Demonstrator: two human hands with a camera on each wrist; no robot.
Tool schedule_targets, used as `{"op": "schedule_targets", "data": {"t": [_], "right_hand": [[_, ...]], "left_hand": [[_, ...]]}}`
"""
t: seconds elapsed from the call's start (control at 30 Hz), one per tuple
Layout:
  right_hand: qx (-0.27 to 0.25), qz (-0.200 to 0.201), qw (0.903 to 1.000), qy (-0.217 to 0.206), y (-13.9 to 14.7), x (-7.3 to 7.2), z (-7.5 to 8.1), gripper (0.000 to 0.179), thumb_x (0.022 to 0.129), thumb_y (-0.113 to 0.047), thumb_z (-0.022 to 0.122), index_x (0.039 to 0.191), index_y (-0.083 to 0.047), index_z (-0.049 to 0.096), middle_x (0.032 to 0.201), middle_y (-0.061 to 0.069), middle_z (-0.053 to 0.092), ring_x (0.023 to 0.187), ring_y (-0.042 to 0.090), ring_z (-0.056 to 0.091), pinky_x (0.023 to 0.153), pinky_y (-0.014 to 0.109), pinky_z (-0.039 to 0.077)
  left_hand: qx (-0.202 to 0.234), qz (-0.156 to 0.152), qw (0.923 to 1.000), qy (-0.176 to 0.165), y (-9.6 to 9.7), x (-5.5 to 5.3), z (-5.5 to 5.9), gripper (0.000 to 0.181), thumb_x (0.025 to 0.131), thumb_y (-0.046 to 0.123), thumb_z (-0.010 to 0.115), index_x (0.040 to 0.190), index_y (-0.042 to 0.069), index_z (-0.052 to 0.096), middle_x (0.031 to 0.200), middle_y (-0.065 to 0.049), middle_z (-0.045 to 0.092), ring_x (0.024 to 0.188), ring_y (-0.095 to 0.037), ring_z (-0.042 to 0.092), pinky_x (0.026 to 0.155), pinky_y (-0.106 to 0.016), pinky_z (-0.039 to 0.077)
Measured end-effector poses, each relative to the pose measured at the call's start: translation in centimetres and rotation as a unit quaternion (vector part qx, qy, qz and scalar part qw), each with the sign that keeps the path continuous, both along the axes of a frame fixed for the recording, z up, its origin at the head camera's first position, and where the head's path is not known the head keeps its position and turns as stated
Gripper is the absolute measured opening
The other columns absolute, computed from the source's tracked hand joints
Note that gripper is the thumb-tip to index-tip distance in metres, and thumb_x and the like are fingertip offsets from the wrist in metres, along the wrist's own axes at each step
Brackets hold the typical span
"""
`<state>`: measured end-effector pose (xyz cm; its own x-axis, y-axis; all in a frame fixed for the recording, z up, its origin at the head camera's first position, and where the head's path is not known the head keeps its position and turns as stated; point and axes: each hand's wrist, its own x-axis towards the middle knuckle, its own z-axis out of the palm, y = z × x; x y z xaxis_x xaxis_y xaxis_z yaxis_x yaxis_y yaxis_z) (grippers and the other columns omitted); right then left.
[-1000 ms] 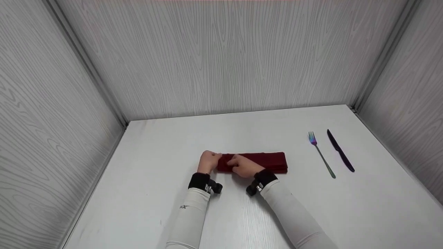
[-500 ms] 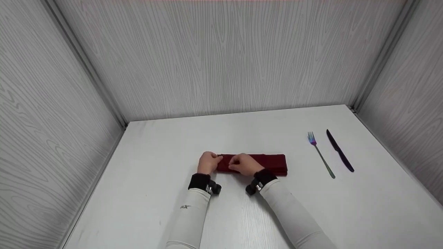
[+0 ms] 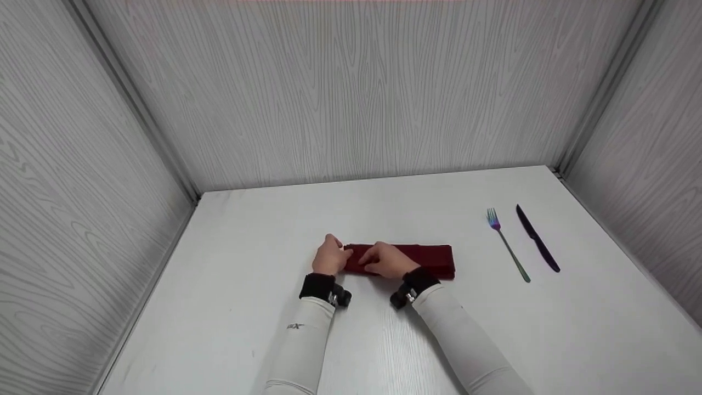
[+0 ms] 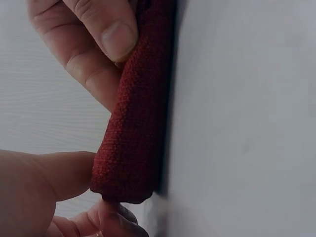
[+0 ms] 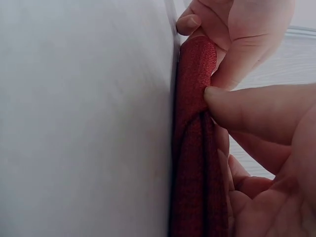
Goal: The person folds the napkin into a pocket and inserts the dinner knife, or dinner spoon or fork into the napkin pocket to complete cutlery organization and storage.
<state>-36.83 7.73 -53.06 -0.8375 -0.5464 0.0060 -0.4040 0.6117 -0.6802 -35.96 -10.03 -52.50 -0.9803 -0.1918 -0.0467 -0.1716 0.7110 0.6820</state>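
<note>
A dark red cloth, folded into a long flat strip [image 3: 434, 260], lies crosswise on the white table. At its left end is my left hand [image 3: 329, 259], with the thumb on top and a finger curled past the end. Just to the right, my right hand [image 3: 391, 263] holds the strip, its thumb and bent fingers against the cloth. In the right wrist view the right thumb [image 5: 256, 111] presses at a fold in the cloth [image 5: 192, 138]. The left wrist view shows the strip's rounded end [image 4: 123, 177] touching the left thumb [image 4: 69, 170]. The right fingertips are partly hidden.
Right of the cloth lie a rainbow-coloured fork [image 3: 508, 245] and a dark purple knife [image 3: 537, 238], side by side and slanted. Grey wood-grain panels [image 3: 351, 88] enclose the white table [image 3: 247, 307] at the back and both sides.
The left fingers have shifted slightly at the cloth's end, the index finger now reaching farther forward. The right hand has opened its fingers a little over the strip. Fork and knife stay put.
</note>
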Motion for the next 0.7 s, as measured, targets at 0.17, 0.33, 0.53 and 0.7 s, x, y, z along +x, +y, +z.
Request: {"op": "schedule_targets", "data": {"t": [0.17,0.33,0.53,0.7], "right_hand": [[-0.007,0.020,0.9996,0.016,0.3,-0.3,-0.3,0.016,0.096,-0.002,0.070,0.108,-0.004,0.081,0.106,0.008,0.079,0.094,0.014,0.062,0.087,0.032,0.052],[-0.028,0.040,0.9984,0.027,0.4,-0.4,-0.5,0.016,0.095,-0.001,0.069,0.107,-0.002,0.079,0.099,0.009,0.078,0.086,0.011,0.060,0.082,0.028,0.051],[-0.065,0.010,0.9978,-0.014,1.6,0.7,-0.8,0.026,0.100,-0.005,0.063,0.125,-0.002,0.071,0.116,0.013,0.074,0.101,0.019,0.065,0.092,0.034,0.052],[-0.091,-0.043,0.9946,-0.023,4.4,1.9,0.2,0.026,0.104,-0.007,0.060,0.128,-0.005,0.071,0.127,0.012,0.072,0.121,0.028,0.065,0.107,0.046,0.050]], "left_hand": [[-0.021,-0.088,0.9919,0.089,0.5,0.4,0.8,0.016,0.098,0.017,0.074,0.098,0.005,0.063,0.096,-0.015,0.071,0.089,-0.030,0.067,0.079,-0.043,0.054],[-0.047,-0.186,0.9798,0.057,0.6,0.4,1.0,0.019,0.104,0.017,0.063,0.097,0.000,0.069,0.099,-0.016,0.072,0.093,-0.029,0.066,0.087,-0.041,0.055],[-0.040,-0.189,0.9810,0.011,0.6,0.7,0.9,0.009,0.099,0.008,0.068,0.101,0.000,0.072,0.103,-0.016,0.074,0.100,-0.030,0.068,0.095,-0.042,0.054],[-0.029,-0.194,0.9805,0.010,0.9,1.0,0.8,0.009,0.095,0.008,0.076,0.098,0.001,0.070,0.090,-0.009,0.070,0.084,-0.020,0.061,0.082,-0.035,0.053]]}}
